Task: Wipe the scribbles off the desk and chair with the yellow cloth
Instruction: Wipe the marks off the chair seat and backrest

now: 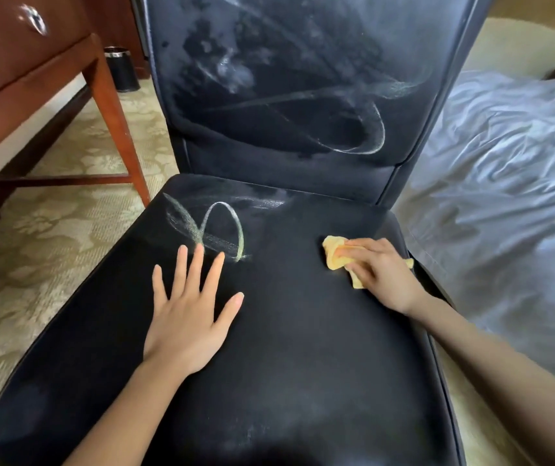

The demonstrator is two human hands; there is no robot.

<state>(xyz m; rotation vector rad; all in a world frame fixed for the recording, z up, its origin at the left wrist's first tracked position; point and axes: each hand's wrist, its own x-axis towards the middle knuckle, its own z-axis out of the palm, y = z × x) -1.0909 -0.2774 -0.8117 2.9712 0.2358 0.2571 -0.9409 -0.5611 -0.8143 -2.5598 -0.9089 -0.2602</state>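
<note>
**Cloth on chair seat, scribble unwiped**

Right hand [383, 274] holds the bunched yellow cloth [335, 252] against the right side of the black chair [286, 348] seat, its fingers curled over the cloth. Left hand [188, 317] lies flat on the seat with its fingers [195, 267] straight and spread, tips touching the looped scribble [215, 230] at seat left-rear. Cloth and scribble are well apart. The backrest shows pale smears [363, 129]. The wooden desk [34, 79] stands to the left on patterned carpet [50, 230], with a dark bin [119, 68] behind its leg. A rumpled sheet [505, 163] lies to the right.
</note>
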